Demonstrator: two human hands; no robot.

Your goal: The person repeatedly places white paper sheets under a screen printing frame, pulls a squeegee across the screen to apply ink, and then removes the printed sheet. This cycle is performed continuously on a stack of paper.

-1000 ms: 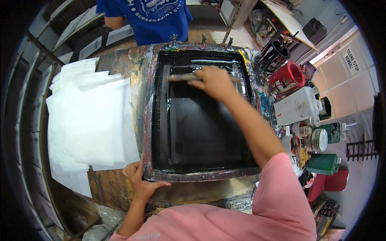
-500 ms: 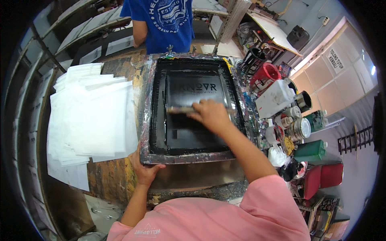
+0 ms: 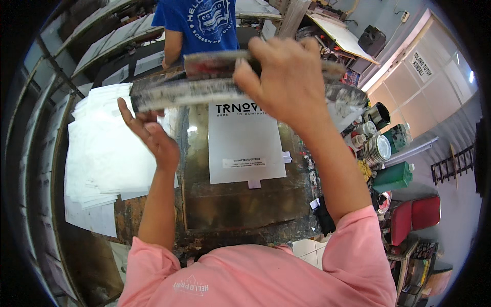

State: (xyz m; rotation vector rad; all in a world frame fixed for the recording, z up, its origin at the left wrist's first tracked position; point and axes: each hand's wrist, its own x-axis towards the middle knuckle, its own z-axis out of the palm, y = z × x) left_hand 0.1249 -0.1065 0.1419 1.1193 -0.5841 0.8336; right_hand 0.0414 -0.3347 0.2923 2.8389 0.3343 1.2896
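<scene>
The screen-printing frame (image 3: pixel 186 93) is tilted up, its near edge toward me, blurred by motion. My right hand (image 3: pixel 291 82) grips a squeegee (image 3: pixel 215 62) held across the raised frame. At the frame's left corner is my left hand (image 3: pixel 158 140), fingers spread, some partly behind the edge; whether it bears the frame's weight I cannot tell. Below lies a white sheet (image 3: pixel 245 138) with black lettering at its top and a small printed block lower down, flat on the brown printing board (image 3: pixel 230 204). Small paper tabs (image 3: pixel 254 183) sit against its lower and right edges.
A tall stack of white sheets (image 3: pixel 110 148) stands on the left. Cans (image 3: pixel 376 148), a green jug (image 3: pixel 394 175) and other containers crowd the right side. Beyond the table, a person in a blue shirt (image 3: pixel 202 25) is near more sheets. Red chairs (image 3: pixel 424 212) stand at right.
The frame has swung up off the board, uncovering the printed sheet. My right hand has risen with the squeegee. My left hand has moved up from the frame's near left corner.
</scene>
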